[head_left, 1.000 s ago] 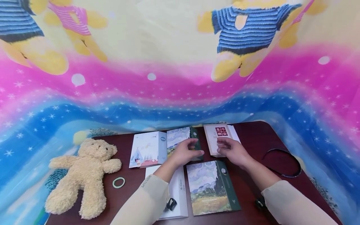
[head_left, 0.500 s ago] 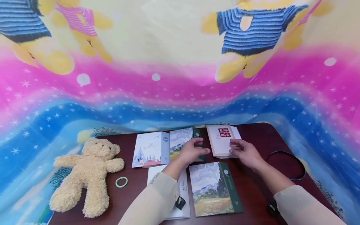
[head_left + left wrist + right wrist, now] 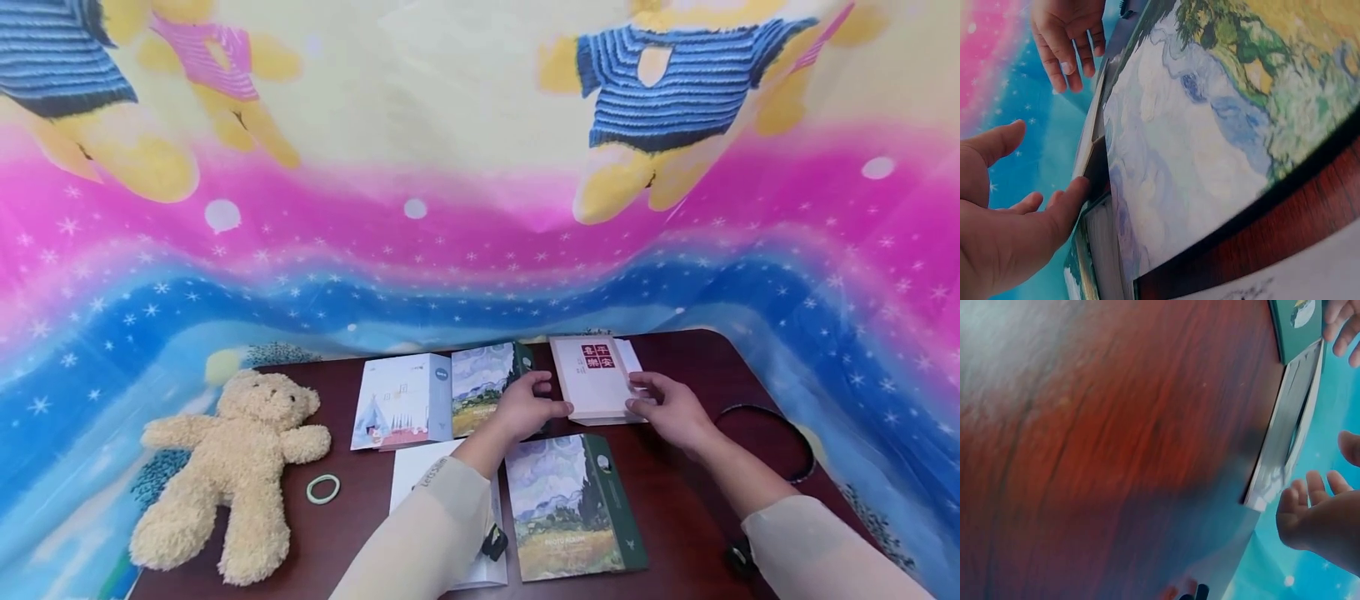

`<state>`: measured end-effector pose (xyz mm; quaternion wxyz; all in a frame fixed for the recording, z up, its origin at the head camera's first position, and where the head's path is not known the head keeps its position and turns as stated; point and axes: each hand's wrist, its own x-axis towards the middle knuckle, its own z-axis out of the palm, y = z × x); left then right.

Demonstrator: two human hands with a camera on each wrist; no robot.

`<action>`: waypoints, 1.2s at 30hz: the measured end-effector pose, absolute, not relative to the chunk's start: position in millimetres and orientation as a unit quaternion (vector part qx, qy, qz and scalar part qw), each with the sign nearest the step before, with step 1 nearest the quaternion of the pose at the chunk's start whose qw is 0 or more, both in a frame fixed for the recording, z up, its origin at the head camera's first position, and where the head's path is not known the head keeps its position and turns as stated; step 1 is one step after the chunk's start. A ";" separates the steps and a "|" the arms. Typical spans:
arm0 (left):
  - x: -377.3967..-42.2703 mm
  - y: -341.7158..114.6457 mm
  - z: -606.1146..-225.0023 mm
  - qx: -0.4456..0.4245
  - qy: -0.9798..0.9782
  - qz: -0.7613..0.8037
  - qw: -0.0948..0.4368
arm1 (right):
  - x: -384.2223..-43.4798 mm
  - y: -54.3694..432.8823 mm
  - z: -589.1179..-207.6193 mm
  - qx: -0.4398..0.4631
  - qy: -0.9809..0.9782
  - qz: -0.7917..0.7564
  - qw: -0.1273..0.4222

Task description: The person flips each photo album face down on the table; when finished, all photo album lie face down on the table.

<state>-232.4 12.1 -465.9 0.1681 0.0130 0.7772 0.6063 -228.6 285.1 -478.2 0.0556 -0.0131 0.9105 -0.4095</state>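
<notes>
A white book (image 3: 588, 387) with a red square of characters on its cover lies at the back of the table, on other pale books. My left hand (image 3: 527, 406) is beside its left edge, thumb tip at the lower left corner. At the right edge is my right hand (image 3: 671, 408), its fingertips at or very near the book. Neither hand is wrapped round it. In the left wrist view my left hand (image 3: 1016, 225) has spread, relaxed fingers; in the right wrist view my right hand (image 3: 1322, 512) has loosely bent fingers.
A painted photo album (image 3: 566, 508) lies in front, another painted album (image 3: 480, 387) behind my left hand. A tent-picture book (image 3: 401, 400) and a white book (image 3: 420, 458) are left. A teddy bear (image 3: 232, 475), a green ring (image 3: 322, 489) and a black headband (image 3: 806, 450) flank these.
My right hand has moved from over the white book's cover to its right edge. My left hand has moved right, towards the book's left edge. The view has shifted slightly.
</notes>
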 end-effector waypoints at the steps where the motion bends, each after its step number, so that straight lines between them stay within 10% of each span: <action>1: -232.3 12.8 -466.7 0.010 0.777 0.607 0.170 | -228.8 286.3 -478.8 -0.012 0.912 -0.405 0.059; 36: -239.1 54.2 -486.5 -0.077 0.706 0.679 0.187 | -239.2 292.8 -495.8 0.021 0.909 -0.397 0.126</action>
